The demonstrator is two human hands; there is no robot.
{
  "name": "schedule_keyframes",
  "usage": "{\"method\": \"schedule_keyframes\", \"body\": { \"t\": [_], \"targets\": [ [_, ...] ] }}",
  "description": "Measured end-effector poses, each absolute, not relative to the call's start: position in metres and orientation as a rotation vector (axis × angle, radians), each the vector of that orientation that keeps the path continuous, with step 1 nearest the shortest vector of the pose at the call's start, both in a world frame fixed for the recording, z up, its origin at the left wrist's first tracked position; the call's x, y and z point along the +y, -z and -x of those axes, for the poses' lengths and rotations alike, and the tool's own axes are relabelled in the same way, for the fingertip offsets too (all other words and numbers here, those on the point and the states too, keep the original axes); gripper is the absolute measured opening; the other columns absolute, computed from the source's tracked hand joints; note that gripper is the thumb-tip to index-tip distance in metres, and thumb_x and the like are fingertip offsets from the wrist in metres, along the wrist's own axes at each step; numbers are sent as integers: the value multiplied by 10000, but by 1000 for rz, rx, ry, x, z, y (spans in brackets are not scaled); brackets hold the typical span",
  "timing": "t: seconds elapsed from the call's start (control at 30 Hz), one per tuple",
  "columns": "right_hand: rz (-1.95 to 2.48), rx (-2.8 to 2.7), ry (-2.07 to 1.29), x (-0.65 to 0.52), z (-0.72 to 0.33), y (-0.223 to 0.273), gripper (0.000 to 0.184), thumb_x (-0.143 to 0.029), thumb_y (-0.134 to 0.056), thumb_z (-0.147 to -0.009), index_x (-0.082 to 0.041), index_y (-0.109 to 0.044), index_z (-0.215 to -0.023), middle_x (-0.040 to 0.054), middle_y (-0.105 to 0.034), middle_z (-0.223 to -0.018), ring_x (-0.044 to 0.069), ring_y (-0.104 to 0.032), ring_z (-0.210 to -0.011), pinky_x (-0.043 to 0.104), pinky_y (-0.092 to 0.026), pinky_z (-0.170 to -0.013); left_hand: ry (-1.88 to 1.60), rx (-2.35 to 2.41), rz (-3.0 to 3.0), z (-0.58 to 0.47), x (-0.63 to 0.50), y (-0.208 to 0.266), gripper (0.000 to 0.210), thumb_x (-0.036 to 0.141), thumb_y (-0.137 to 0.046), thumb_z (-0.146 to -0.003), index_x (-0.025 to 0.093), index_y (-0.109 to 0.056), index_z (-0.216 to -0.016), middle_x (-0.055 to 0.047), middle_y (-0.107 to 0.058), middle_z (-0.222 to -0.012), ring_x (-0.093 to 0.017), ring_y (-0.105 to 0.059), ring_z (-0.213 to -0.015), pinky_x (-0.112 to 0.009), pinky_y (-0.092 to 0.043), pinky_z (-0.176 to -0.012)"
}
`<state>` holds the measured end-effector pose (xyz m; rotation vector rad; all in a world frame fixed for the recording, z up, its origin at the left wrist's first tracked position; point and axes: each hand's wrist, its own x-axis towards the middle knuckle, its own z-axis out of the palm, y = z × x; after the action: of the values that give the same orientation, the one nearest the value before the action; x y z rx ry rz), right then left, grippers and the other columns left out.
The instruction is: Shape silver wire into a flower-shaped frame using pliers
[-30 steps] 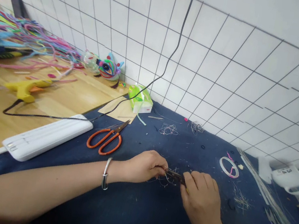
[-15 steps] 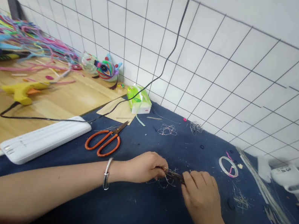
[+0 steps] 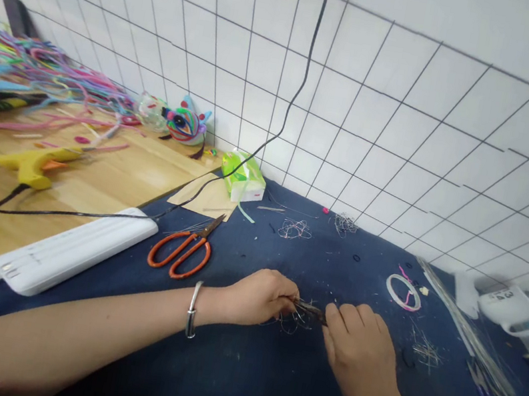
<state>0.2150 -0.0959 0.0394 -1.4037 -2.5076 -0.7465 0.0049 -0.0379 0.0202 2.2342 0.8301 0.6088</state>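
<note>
My left hand (image 3: 264, 298) is closed in a pinch on a tangle of thin wire (image 3: 293, 323), whose fine loops and ends stick out past the fingertips. My right hand (image 3: 361, 349) wraps round a pair of pliers (image 3: 312, 310). Their dark metal jaws point left into the wire, close to my left fingertips. The handles are hidden under my right fingers, and I cannot tell whether the jaws grip a strand. Both hands are just above a dark blue cloth (image 3: 235, 375).
Orange-handled scissors (image 3: 195, 246) and a white power strip (image 3: 78, 248) lie left, near a yellow glue gun (image 3: 34, 165). Behind are a tissue pack (image 3: 243, 181) and wire coils (image 3: 296, 229). To the right are a white ring (image 3: 403, 293), wire scraps (image 3: 426, 352) and a white mug (image 3: 512, 308).
The view has shifted slightly. Both hands stay almost in place on the wire and the pliers; the pliers' jaws look slightly more tilted.
</note>
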Motion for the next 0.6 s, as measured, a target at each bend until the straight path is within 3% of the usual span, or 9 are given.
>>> {"method": "schedule_keyframes", "body": {
  "t": [0.13, 0.37, 0.6],
  "targets": [
    [1473, -2451, 640, -94, -217, -34, 180, -242, -485, -832, -167, -606, -943, 64, -542, -763, 201, -423, -737, 343, -287, -662, -585, 828, -2026, -5, -40, -22, 158, 169, -457, -818, 160, -614, -803, 3, -619, -708, -108, -555, -639, -192, -402, -584],
    [1498, -2442, 519, -90, -224, -27, 165, -248, -486, -834, -184, -600, -936, 56, -553, -789, 206, -431, -758, 342, -292, -682, -547, 709, -1812, -2, -36, -24, 156, 178, -465, -816, 157, -597, -896, -11, -623, -814, -122, -557, -736, -222, -422, -679],
    [1499, -2430, 447, -89, -225, -28, 149, -247, -495, -829, -184, -601, -913, 59, -551, -787, 205, -421, -752, 338, -284, -678, -577, 768, -1860, -1, -35, -21, 153, 206, -469, -820, 154, -609, -849, -1, -594, -769, -116, -517, -703, -221, -398, -661]
  ]
}}
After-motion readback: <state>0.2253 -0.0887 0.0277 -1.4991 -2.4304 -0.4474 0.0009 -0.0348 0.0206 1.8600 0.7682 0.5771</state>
